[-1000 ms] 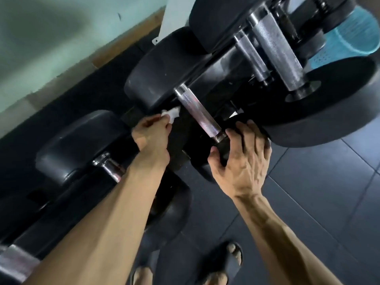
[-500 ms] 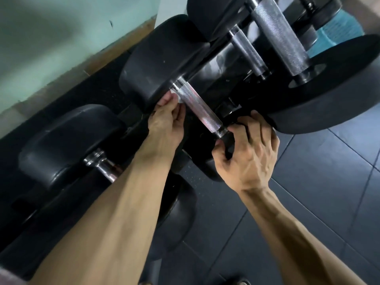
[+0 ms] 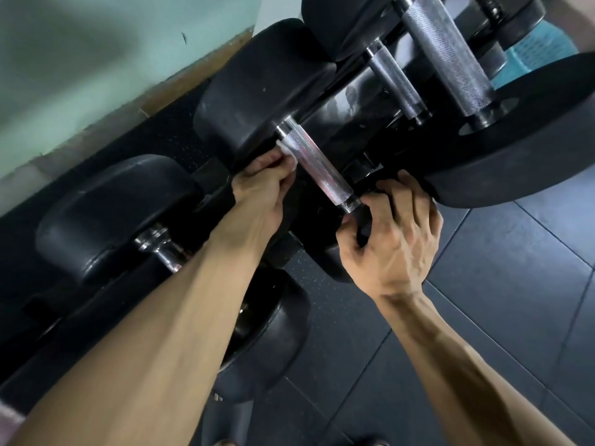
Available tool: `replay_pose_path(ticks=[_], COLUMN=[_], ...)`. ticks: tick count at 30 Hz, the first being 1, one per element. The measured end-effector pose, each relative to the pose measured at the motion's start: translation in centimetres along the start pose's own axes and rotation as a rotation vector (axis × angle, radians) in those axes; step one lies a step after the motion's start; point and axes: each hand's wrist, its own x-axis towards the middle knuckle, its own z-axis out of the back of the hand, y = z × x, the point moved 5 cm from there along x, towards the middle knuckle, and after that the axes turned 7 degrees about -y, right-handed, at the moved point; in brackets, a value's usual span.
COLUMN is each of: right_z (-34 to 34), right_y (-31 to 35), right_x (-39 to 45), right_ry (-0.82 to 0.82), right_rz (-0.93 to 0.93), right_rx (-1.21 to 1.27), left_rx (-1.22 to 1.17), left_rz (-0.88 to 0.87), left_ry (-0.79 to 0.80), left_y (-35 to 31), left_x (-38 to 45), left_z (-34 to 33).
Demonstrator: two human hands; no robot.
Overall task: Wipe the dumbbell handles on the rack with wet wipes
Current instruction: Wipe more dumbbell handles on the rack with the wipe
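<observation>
A black dumbbell lies on the rack with a knurled silver handle (image 3: 317,165) running diagonally through the middle of the view. My left hand (image 3: 264,185) grips a white wet wipe (image 3: 287,153) and presses it against the handle's far end, close to the far black head (image 3: 257,94). Most of the wipe is hidden under my fingers. My right hand (image 3: 392,239) curls round the near black head (image 3: 328,268) of the same dumbbell, just below the handle's near end.
Two larger dumbbells with silver handles (image 3: 446,56) lie on the rack at the upper right. Another dumbbell (image 3: 112,214) lies at the left, partly behind my left forearm. A teal basket (image 3: 531,56) stands at the top right. Dark rubber tiles (image 3: 499,300) cover the floor.
My left hand has carried the wipe from beside the rack up to the far end of the handle and now presses it there. My right hand stays on the near head.
</observation>
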Motion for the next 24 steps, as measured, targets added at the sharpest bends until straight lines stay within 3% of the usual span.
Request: replay_pose_path(ticks=[3, 8, 13, 17, 22, 24], right_z=[0.0, 0.0, 0.0, 0.0, 0.0, 0.0], right_y=[0.0, -0.2, -0.2, -0.2, -0.2, -0.2], right_x=[0.0, -0.1, -0.2, -0.3, -0.3, -0.3], right_ry=[0.004, 0.003, -0.019, -0.036, -0.046, -0.043], right_rz=[0.001, -0.004, -0.006, 0.001, -0.007, -0.008], right_rx=[0.001, 0.018, 0.016, 0.026, 0.019, 0.025], left_rx=[0.101, -0.062, 0.163, -0.105, 0.236, 0.182], left_rz=[-0.063, -0.08, -0.115, -0.075, -0.06, -0.066], left_ry=[-0.036, -0.134, -0.089, -0.172, -0.059, -0.08], left_y=[0.0, -0.6, 1.0, -0.5, 1.8, 1.2], left_x=[-0.6, -0.7, -1.2, 0.0, -1.5, -1.1], left_z=[0.3, -0.4, 0.2, -0.8, -0.1, 0.0])
